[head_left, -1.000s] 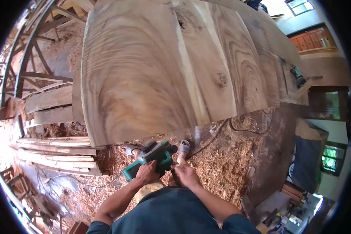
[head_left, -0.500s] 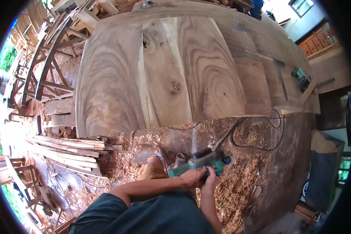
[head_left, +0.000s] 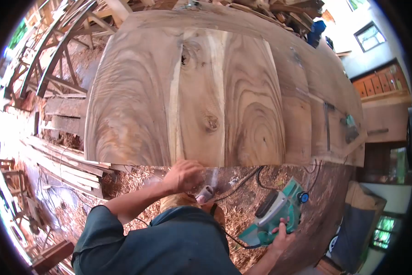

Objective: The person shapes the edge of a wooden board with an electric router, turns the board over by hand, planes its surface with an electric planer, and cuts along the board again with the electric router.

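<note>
My right hand (head_left: 283, 236) is wrapped round the handle of a green power planer (head_left: 272, 215), held out to the right of my body, its dark base turned up and to the left. My left hand (head_left: 184, 175) is at the near edge of a wide wooden panel (head_left: 132, 96), its fingers loosely spread and holding nothing that shows. Whether its fingertips touch the panel's edge, I cannot tell. The panel has swirling grain, pale stripes and a knot near its middle.
A second green tool (head_left: 351, 128) lies at the right end of the work surface. Wood shavings (head_left: 242, 206) and a black cable (head_left: 259, 178) cover the floor. Stacked planks (head_left: 68, 165) lie at left, by wooden trusses (head_left: 54, 55). A covered object (head_left: 357, 224) stands at right.
The planer has moved right, away from my body, in my right hand. My left hand has let go of it and moved up and left to the panel's near edge. The view has shifted.
</note>
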`<move>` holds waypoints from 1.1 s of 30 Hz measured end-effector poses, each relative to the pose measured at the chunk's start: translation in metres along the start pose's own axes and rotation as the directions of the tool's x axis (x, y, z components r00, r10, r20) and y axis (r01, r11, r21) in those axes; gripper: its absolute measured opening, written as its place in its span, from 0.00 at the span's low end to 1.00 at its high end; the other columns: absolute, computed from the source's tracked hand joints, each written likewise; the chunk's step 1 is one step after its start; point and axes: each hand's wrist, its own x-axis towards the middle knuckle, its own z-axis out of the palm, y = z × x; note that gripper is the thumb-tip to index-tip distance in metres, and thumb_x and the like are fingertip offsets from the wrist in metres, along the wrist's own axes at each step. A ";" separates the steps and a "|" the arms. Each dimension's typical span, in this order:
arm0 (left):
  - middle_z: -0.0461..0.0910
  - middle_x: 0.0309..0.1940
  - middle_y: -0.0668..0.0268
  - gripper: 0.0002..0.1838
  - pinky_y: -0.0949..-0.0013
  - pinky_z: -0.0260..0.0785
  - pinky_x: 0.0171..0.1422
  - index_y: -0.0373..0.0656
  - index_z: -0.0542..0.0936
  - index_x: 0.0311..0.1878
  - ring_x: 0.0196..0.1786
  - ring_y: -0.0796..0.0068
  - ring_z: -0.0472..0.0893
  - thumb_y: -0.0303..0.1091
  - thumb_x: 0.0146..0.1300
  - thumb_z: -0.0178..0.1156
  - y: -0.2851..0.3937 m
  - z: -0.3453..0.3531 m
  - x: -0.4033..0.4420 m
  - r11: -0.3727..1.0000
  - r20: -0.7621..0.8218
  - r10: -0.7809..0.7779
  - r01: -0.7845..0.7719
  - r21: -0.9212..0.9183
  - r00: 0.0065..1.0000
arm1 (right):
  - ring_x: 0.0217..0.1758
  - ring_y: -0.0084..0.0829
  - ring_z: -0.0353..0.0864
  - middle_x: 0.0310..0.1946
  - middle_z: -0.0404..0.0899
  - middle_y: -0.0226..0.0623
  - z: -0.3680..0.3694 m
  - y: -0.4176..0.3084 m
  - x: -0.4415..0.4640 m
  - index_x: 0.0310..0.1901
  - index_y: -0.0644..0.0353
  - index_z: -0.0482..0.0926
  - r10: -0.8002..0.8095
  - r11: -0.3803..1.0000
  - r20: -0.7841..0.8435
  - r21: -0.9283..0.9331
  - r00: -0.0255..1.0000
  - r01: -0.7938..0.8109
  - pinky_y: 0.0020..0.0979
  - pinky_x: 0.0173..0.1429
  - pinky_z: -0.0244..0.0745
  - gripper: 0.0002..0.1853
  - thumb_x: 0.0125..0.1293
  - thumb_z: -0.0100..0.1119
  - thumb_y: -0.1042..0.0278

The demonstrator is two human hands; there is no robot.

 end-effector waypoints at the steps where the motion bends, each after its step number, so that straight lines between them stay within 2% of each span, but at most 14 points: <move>1: 0.82 0.57 0.60 0.21 0.53 0.68 0.66 0.45 0.81 0.56 0.62 0.56 0.78 0.38 0.59 0.70 0.004 0.004 -0.004 1.000 -0.014 0.017 -0.016 0.005 1.000 | 0.25 0.25 0.76 0.45 0.82 0.44 -0.005 -0.015 0.012 0.57 0.71 0.73 -0.031 0.999 0.053 -0.030 0.998 0.033 0.27 0.26 0.72 0.20 0.63 0.59 0.80; 5: 0.79 0.60 0.59 0.23 0.51 0.65 0.70 0.46 0.80 0.57 0.65 0.55 0.76 0.39 0.59 0.69 0.017 0.026 -0.008 0.993 -0.127 -0.057 0.070 0.100 0.990 | 0.26 0.24 0.78 0.39 0.83 0.42 -0.017 -0.085 0.061 0.50 0.69 0.77 -0.090 0.945 0.311 -0.273 0.946 0.180 0.27 0.27 0.72 0.17 0.59 0.65 0.80; 8: 0.79 0.62 0.59 0.24 0.48 0.62 0.72 0.46 0.80 0.58 0.66 0.56 0.75 0.39 0.58 0.69 0.028 0.044 -0.007 0.976 -0.247 -0.165 0.194 0.098 0.955 | 0.26 0.24 0.78 0.32 0.82 0.37 -0.011 -0.135 0.102 0.43 0.67 0.79 -0.056 0.818 0.514 -0.468 0.856 0.335 0.27 0.28 0.71 0.14 0.55 0.69 0.78; 10: 0.79 0.60 0.59 0.22 0.47 0.63 0.72 0.45 0.80 0.55 0.66 0.53 0.75 0.35 0.55 0.70 0.034 0.059 -0.008 0.965 -0.375 -0.185 0.239 0.105 0.909 | 0.27 0.25 0.80 0.27 0.81 0.33 -0.007 -0.142 0.140 0.40 0.65 0.80 -0.067 0.743 0.614 -0.496 0.786 0.450 0.30 0.32 0.73 0.14 0.52 0.73 0.75; 13: 0.79 0.53 0.58 0.18 0.49 0.67 0.65 0.45 0.81 0.49 0.62 0.51 0.76 0.30 0.53 0.71 0.052 0.103 -0.005 0.931 -0.631 -0.173 0.335 0.145 0.756 | 0.29 0.26 0.81 0.28 0.83 0.34 0.007 -0.145 0.210 0.39 0.64 0.82 0.014 0.644 0.787 -0.479 0.616 0.596 0.32 0.38 0.76 0.16 0.50 0.76 0.71; 16: 0.79 0.54 0.58 0.16 0.51 0.66 0.64 0.46 0.81 0.48 0.63 0.53 0.75 0.32 0.56 0.70 0.069 0.178 0.007 0.805 -0.687 -0.475 0.587 -0.087 0.549 | 0.31 0.25 0.82 0.28 0.84 0.36 0.040 -0.142 0.261 0.38 0.64 0.82 0.094 0.664 0.946 -0.293 0.311 0.688 0.31 0.39 0.77 0.14 0.50 0.75 0.72; 17: 0.80 0.55 0.58 0.13 0.53 0.67 0.64 0.43 0.82 0.51 0.60 0.56 0.77 0.31 0.63 0.66 0.069 0.200 0.018 0.732 -0.710 -0.561 0.656 -0.185 0.425 | 0.31 0.25 0.83 0.27 0.84 0.37 0.055 -0.144 0.277 0.38 0.64 0.82 0.105 0.655 0.971 -0.229 0.214 0.720 0.31 0.39 0.77 0.14 0.50 0.75 0.72; 19: 0.81 0.56 0.59 0.16 0.54 0.67 0.63 0.41 0.81 0.55 0.60 0.59 0.78 0.39 0.71 0.58 0.065 0.226 0.041 0.588 -0.608 -0.782 0.481 -0.650 0.136 | 0.32 0.25 0.84 0.27 0.84 0.37 0.076 -0.141 0.294 0.39 0.64 0.82 0.147 0.661 0.988 -0.132 0.045 0.739 0.30 0.39 0.78 0.15 0.51 0.75 0.71; 20: 0.81 0.57 0.59 0.18 0.55 0.68 0.62 0.40 0.80 0.58 0.59 0.61 0.79 0.42 0.75 0.54 0.065 0.231 0.051 0.480 -0.500 -0.866 0.316 -0.819 0.020 | 0.32 0.25 0.84 0.27 0.84 0.38 0.082 -0.142 0.302 0.40 0.65 0.82 0.182 0.662 0.983 -0.111 -0.016 0.741 0.30 0.40 0.78 0.15 0.52 0.75 0.71; 22: 0.82 0.56 0.59 0.24 0.57 0.69 0.64 0.38 0.79 0.60 0.58 0.60 0.80 0.47 0.78 0.44 0.065 0.227 0.067 0.274 -0.271 -0.962 -0.129 -0.953 -0.045 | 0.32 0.24 0.84 0.28 0.85 0.38 0.105 -0.145 0.317 0.42 0.65 0.82 0.233 0.655 0.961 -0.043 -0.148 0.755 0.29 0.40 0.78 0.16 0.53 0.75 0.71; 23: 0.83 0.55 0.59 0.27 0.57 0.70 0.64 0.37 0.78 0.62 0.57 0.60 0.80 0.49 0.80 0.39 0.065 0.225 0.071 0.157 -0.157 -0.987 -0.356 -0.921 -0.030 | 0.32 0.24 0.84 0.29 0.85 0.39 0.114 -0.142 0.323 0.43 0.66 0.81 0.269 0.666 0.941 -0.027 -0.206 0.746 0.29 0.40 0.78 0.16 0.55 0.75 0.71; 26: 0.82 0.56 0.58 0.35 0.57 0.70 0.65 0.36 0.77 0.63 0.56 0.58 0.81 0.57 0.79 0.32 0.063 0.219 0.072 0.028 -0.076 -0.996 -0.627 -0.779 0.050 | 0.33 0.24 0.84 0.29 0.85 0.40 0.136 -0.141 0.316 0.43 0.67 0.81 0.265 0.696 0.908 0.052 -0.324 0.716 0.30 0.40 0.78 0.16 0.56 0.74 0.71; 31: 0.84 0.49 0.57 0.38 0.54 0.71 0.64 0.37 0.79 0.54 0.53 0.55 0.82 0.64 0.77 0.33 0.061 0.225 0.075 -0.081 -0.031 -0.991 -0.782 -0.618 0.128 | 0.34 0.24 0.84 0.31 0.86 0.41 0.166 -0.131 0.296 0.44 0.65 0.81 0.291 0.687 0.879 0.083 -0.377 0.722 0.30 0.41 0.78 0.15 0.58 0.73 0.70; 33: 0.84 0.48 0.56 0.39 0.54 0.71 0.64 0.37 0.78 0.54 0.53 0.55 0.82 0.66 0.76 0.32 0.045 0.243 0.063 -0.149 -0.254 -0.907 -0.822 -0.550 0.335 | 0.33 0.25 0.84 0.30 0.86 0.41 0.183 -0.130 0.276 0.45 0.65 0.81 0.267 0.700 0.878 0.106 -0.397 0.706 0.31 0.41 0.78 0.16 0.58 0.73 0.70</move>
